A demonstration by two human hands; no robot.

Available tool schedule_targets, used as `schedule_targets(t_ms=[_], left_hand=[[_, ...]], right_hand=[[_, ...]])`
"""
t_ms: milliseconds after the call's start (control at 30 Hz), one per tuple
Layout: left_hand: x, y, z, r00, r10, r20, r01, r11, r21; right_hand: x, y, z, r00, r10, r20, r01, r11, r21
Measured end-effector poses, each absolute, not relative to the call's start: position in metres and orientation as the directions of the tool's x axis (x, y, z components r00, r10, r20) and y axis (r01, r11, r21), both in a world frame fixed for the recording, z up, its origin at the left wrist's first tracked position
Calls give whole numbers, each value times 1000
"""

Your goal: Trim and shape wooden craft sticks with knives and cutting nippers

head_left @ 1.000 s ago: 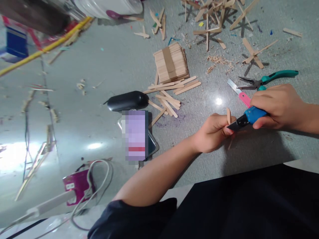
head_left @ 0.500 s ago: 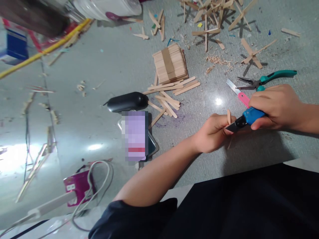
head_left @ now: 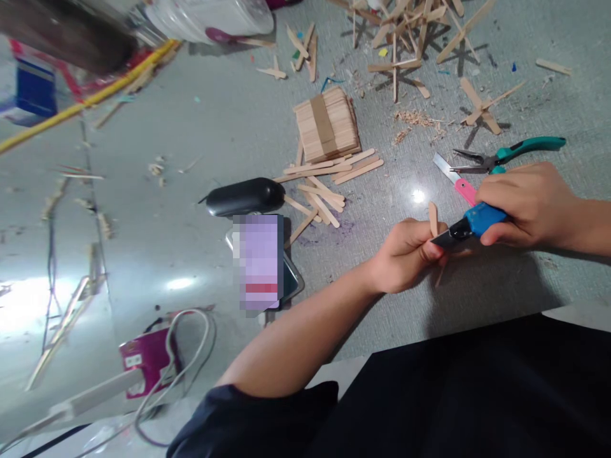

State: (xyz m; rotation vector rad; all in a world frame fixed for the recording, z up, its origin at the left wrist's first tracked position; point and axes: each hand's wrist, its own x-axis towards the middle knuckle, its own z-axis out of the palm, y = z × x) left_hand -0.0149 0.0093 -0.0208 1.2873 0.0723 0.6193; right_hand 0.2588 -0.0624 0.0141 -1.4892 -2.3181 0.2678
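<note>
The slim, pale wooden stick (head_left: 433,218) has tipped a little further left at its upper end than a moment ago, while the short dark blade beside it has barely moved. I take this small shift to mean that the blade is bearing on the wood and the cut is unfinished.

The left hand (head_left: 405,256) pinches that stick between thumb and fingers, to the right of the paper-banded block of pale wooden sticks (head_left: 344,124) and nearer the person. The right hand (head_left: 527,203) is closed around a chunky blue-and-black utility knife (head_left: 484,219), its blade at the left thumb (whether it touches skin or only wood, I cannot tell).

As for containers, a whitish plastic jar (head_left: 210,19) lies on its side beyond the block and to its left; its contents cannot be made out. Further left of the block is a blue-and-white carton (head_left: 35,89), its inside unseen. A black, rounded oblong case (head_left: 245,196) sits left of the block and nearer the person; nothing shows of what it may hold. The block itself is held by a brown paper band (head_left: 323,121).
</note>
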Motion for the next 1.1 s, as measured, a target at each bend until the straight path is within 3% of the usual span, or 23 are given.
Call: schedule_targets(t_ms=[300,500,1100], left_hand=[[-17,10,-29,844,474,250,-318,69,945],[-13,15,-23,809,454,373,-351,-135,927],[-14,19,-17,761,381,525,-307,-502,808]], right_hand=[[258,-60,15,-436,851,294,823,509,-254],[258,-57,23,-476,820,319,813,548,-195],[261,-56,25,-448,882,144,824,470,-316]])
